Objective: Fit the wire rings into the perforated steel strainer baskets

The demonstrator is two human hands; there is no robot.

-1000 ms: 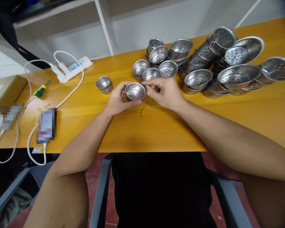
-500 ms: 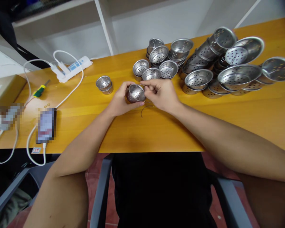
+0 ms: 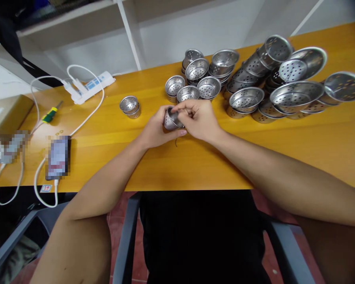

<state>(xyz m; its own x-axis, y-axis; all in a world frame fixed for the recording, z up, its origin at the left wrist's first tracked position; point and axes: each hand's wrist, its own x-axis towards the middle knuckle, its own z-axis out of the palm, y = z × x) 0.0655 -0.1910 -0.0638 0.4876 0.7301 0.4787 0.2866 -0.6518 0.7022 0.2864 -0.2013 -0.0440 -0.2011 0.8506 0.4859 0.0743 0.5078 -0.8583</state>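
My left hand (image 3: 159,128) is wrapped around a small perforated metal cup (image 3: 170,119), whose mouth is tilted toward my right hand. The fingers of my right hand (image 3: 197,118) are bent and pinched together at the cup's rim, the index fingertip over its opening. Whatever those fingers pinch is hidden by the hand. Below the cup shows the end of a thin curved wire (image 3: 176,144); the rest of it is covered. Left of my hands, a short stack of similar cups (image 3: 130,105) stands on the wooden table (image 3: 177,169).
Several perforated cups (image 3: 208,86) and larger metal strainer bowls (image 3: 297,96) stand in stacks at the back right. To the left are a power strip (image 3: 91,86) with white cables, a screwdriver (image 3: 51,113), a phone (image 3: 58,157) and a cardboard box (image 3: 13,116).
The cup has shifted slightly right and turned in my left hand. My right index fingertip has moved over its opening. Less of the curved wire shows below.
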